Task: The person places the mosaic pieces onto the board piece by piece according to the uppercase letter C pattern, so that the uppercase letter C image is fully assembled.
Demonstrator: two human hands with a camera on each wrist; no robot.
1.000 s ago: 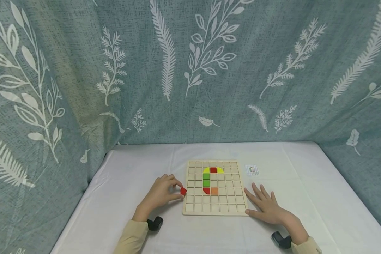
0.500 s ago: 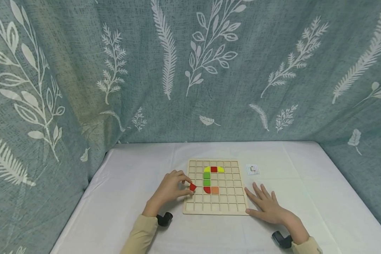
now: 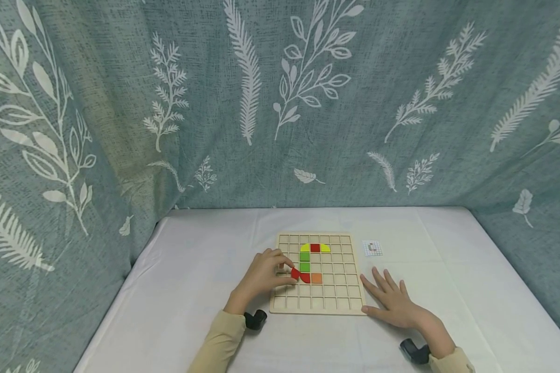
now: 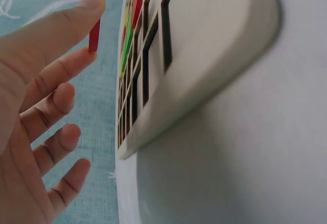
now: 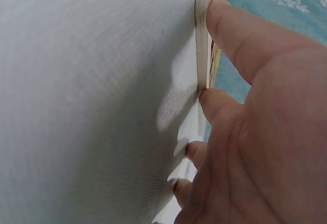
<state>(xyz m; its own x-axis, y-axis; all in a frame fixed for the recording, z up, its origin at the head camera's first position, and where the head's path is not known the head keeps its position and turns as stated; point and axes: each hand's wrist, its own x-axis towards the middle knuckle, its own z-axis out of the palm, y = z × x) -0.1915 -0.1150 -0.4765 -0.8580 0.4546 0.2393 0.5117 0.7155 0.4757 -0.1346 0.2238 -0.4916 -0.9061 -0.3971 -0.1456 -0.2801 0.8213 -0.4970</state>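
Over the left part of a wooden grid board [image 3: 329, 292], my left hand [image 3: 261, 272] pinches a small red tile [image 3: 295, 273] between thumb and index finger. The left wrist view shows this tile edge-on, its red edge [image 4: 94, 36] above the board surface, other fingers spread loosely. Just right of it, a red rounded tile [image 3: 305, 278] sits in a cell beside an orange square tile [image 3: 316, 278]. Two green tiles [image 3: 305, 261] form a column below a yellow rounded tile [image 3: 305, 248]. My right hand [image 3: 392, 305] lies with fingers spread, thumb and index finger touching the board's right edge [image 5: 203, 50].
A dark red square tile [image 3: 315, 248] and a second yellow rounded tile [image 3: 325, 248] complete the top row of tiles. A small patterned card [image 3: 372, 248] lies right of the board on the white tablecloth [image 3: 205, 248]. A leaf-print curtain [image 3: 261, 171] hangs behind.
My left hand has carried the red tile rightward from the board's left edge to over the cells beside the placed red tile. The right hand has stayed at the board's edge.
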